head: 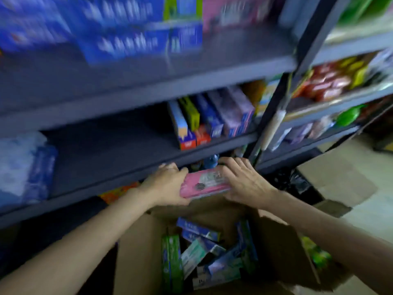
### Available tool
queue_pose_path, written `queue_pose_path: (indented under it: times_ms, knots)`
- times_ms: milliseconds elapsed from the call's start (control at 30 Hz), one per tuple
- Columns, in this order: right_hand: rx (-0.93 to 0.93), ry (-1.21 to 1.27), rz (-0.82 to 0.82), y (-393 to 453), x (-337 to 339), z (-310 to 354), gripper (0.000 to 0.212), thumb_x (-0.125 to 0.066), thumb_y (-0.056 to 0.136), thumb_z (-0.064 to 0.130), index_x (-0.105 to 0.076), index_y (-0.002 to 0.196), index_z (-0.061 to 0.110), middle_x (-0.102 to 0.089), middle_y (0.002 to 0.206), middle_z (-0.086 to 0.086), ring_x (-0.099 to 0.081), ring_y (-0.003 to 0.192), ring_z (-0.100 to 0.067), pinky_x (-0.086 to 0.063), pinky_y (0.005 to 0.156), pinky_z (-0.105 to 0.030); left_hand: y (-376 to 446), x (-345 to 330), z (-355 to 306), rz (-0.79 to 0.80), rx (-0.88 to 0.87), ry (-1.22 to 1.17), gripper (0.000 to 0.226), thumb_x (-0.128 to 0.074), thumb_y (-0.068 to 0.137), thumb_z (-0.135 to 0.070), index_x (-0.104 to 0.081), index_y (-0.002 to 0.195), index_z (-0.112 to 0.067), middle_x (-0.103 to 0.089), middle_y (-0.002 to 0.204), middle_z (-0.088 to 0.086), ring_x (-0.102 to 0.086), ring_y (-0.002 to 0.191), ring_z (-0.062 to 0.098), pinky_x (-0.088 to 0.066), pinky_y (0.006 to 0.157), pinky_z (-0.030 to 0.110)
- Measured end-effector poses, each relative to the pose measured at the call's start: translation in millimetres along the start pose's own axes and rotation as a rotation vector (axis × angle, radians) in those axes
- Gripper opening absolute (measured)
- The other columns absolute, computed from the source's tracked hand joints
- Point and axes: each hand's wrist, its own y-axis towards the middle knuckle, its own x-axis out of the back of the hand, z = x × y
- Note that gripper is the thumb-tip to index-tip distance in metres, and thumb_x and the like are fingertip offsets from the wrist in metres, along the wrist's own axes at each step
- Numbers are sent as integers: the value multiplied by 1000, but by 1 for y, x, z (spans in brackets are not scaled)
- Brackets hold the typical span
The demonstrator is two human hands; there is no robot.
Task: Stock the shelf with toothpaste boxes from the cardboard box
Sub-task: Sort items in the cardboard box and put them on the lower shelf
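Sitting on the floor before the shelf: open cardboard box, toothpaste boxes lying jumbled inside. Standing in a row on the shelf's right part: more boxes. Hovering between, above the carton: one box.

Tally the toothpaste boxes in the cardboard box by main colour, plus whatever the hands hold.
Blurred, so approximate, in the cardboard box:
Blue boxes: 3
Green box: 1
Pale teal boxes: 2
Pink box, gripped by left hand and right hand: 1
Total: 7

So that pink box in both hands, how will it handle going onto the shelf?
The pink box looks like stiff, probably light carton. Left hand and right hand grip its ends. Its flat sides should slide, not roll.
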Motion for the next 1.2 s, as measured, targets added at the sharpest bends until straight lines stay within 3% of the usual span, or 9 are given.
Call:
queue_pose_path:
  times_ms: [100, 233, 400, 500, 567, 700, 833, 967, 1200]
  knots:
    - [-127, 94, 146, 3, 85, -16, 84, -65, 78, 51, -26, 144, 16, -42, 136, -7, -38, 126, -26, -29, 102, -37, -36, 79, -1, -279, -83, 190, 52, -60, 69, -52, -52, 105, -16, -60, 97, 5, -53, 103, 22, -40, 86, 30]
    - [-58, -5, 128, 14, 173, -18, 84, -68, 73, 56, -35, 138, 15, -48, 128, -7, -39, 120, -27, -34, 99, -37, -62, 159, -9, -521, -151, 395, 52, -46, 56, -61, -59, 79, -16, -61, 67, -1, -63, 76, 20, -47, 65, 26]
    - [-43, -127, -58, 26, 245, -26, 86, -62, 69, 66, -38, 138, 21, -49, 129, 4, -34, 115, -21, -30, 95, -36, -79, 221, -14, -685, -70, 499, 55, -74, 44, -56, -59, 80, -17, -62, 70, -4, -59, 79, 18, -29, 69, 27]
    - [13, -399, -269, 39, 270, -28, 74, -42, 67, 75, -67, 109, 20, -62, 102, 1, -40, 97, -20, -45, 78, -34, -74, 243, -20, -743, -54, 522, 58, -80, 41, -54, -59, 78, -14, -63, 69, -3, -60, 77, 21, -31, 71, 28]
    - [29, -449, -380, 49, 277, -25, 59, -63, 64, 64, -70, 97, 15, -65, 91, -1, -48, 87, -22, -50, 63, -29, -69, 259, -27, -761, -19, 555, 59, -83, 35, -49, -59, 75, -13, -62, 66, -2, -61, 77, 22, -42, 71, 29]
    - [-104, -272, -512, 65, 288, -23, 53, -85, 47, 20, -64, 93, 4, -63, 86, -8, -57, 46, -26, -35, 34, -26, -49, 287, -35, -782, 49, 475, 56, -74, 67, -39, -54, 109, -7, -63, 104, 6, -48, 112, 25, -37, 91, 34]
    - [-238, -234, -602, 90, 299, -55, 57, -88, 35, 11, -57, 82, 2, -60, 78, -14, -46, 33, -31, -39, 28, -34, -19, 310, -36, -837, 151, 325, 76, -58, 82, -50, -25, 140, -12, -31, 145, 3, -24, 134, 20, -21, 109, 33]
    - [-309, -301, -590, 130, 301, -101, 71, -88, 31, 6, -50, 91, 3, -62, 89, -20, -47, 30, -29, -19, 31, -19, 3, 310, -23, -859, 239, 184, 69, -43, 92, -44, -14, 146, -10, -18, 153, 3, -18, 140, 19, -15, 114, 32]
    - [-389, -306, -469, 190, 299, -138, 72, -83, 53, 8, -47, 115, 5, -54, 118, -20, -59, 47, -27, -25, 37, -23, 18, 300, 4, -800, 243, 187, 50, -35, 96, -31, -27, 143, -14, -27, 148, -3, -22, 137, 12, -14, 113, 29]
